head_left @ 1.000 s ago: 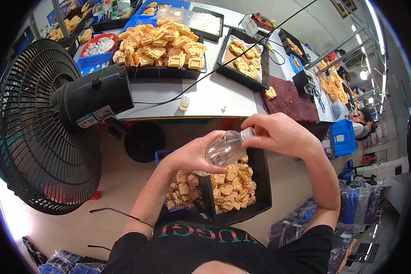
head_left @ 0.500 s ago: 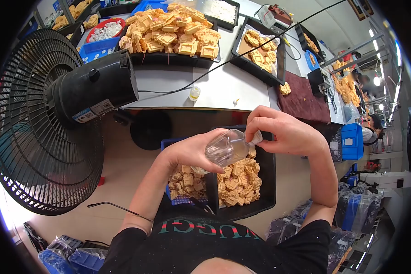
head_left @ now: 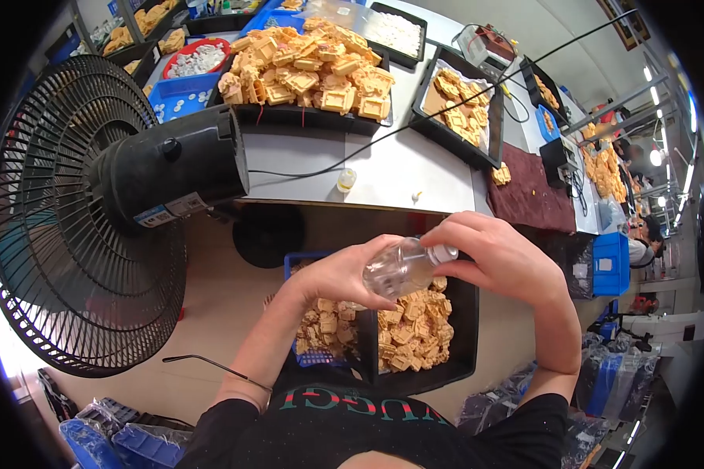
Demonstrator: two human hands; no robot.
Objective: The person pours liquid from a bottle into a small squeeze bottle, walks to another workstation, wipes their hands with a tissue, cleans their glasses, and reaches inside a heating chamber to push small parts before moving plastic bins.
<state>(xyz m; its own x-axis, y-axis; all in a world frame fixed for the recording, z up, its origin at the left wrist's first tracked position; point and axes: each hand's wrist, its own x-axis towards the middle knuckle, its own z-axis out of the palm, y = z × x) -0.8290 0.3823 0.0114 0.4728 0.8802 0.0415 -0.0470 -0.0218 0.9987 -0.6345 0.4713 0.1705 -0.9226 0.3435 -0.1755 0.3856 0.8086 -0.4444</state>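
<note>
My left hand (head_left: 340, 273) is wrapped round the body of a clear bottle (head_left: 395, 272), which lies tilted with its neck toward the right. At the neck, the fingers of my right hand (head_left: 501, 254) close on a white cap (head_left: 443, 253). Whether the cap is loose or seated cannot be made out. Below the hands, yellow moulded plastic parts (head_left: 416, 332) fill a black bin (head_left: 465, 344). More such parts lie in a blue basket (head_left: 309, 358) on its left, partly hidden by my left arm.
A large black fan (head_left: 86, 211) stands at the left. On the table (head_left: 289, 152) are a heap of yellow parts (head_left: 313, 66), a small bottle (head_left: 346, 180), a tiny white piece (head_left: 417, 196) and a black tray (head_left: 454, 144). A cable (head_left: 383, 129) crosses above. A blue crate (head_left: 610, 264) sits right.
My right hand's fingers have shifted on the cap, which shows more plainly now. The bottle stays in my left hand. The whole view has moved slightly.
</note>
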